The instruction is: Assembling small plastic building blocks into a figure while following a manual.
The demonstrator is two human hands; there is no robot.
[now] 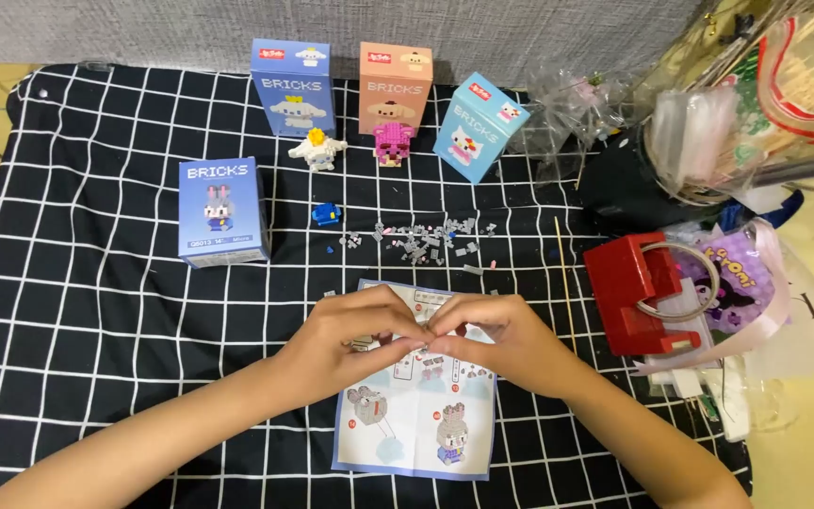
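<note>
On black checked cloth point(96, 311): four boxes point(223, 209), two figures point(317, 149), two hands point(426, 330).

Both forearms are bare to the elbow (no sleeves, watch or rings), left hand point(350, 339) and right hand point(506, 344) alike.

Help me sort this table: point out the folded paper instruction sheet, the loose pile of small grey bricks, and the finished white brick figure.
folded paper instruction sheet point(414, 435), head view, lower printed panel.
loose pile of small grey bricks point(423, 243), head view, middle of the scatter.
finished white brick figure point(317, 151), head view, its body.
</note>
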